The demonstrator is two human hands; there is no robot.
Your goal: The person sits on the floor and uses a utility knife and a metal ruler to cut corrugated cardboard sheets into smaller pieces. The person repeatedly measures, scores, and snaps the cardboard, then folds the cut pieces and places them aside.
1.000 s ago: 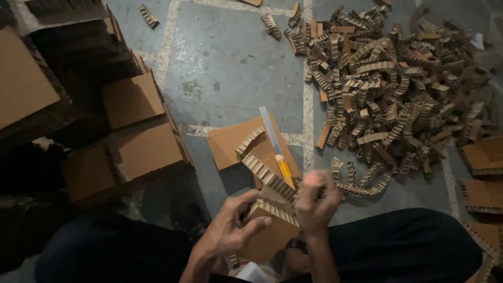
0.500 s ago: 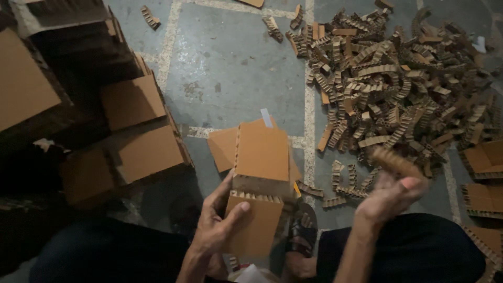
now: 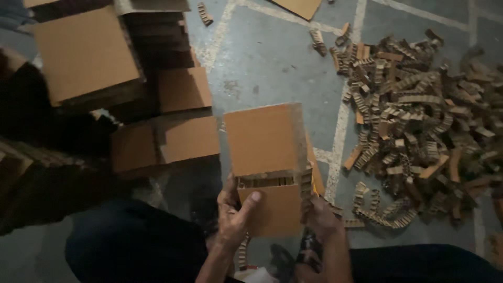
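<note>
1. Head view: the left hand (image 3: 233, 217) grips the lower cardboard panel (image 3: 270, 209), thumb across its face; the right hand (image 3: 320, 219) pinches its notched right edge, above the floor (image 3: 272, 63).
2. Judged step: stripping edge pieces; next calls for a firm pull.

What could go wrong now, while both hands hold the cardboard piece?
The left hand and right hand grip only the lower edge of the cardboard piece, so it might tip. Its strips may bend. More strips lie loose on the floor and could trip someone.
</note>
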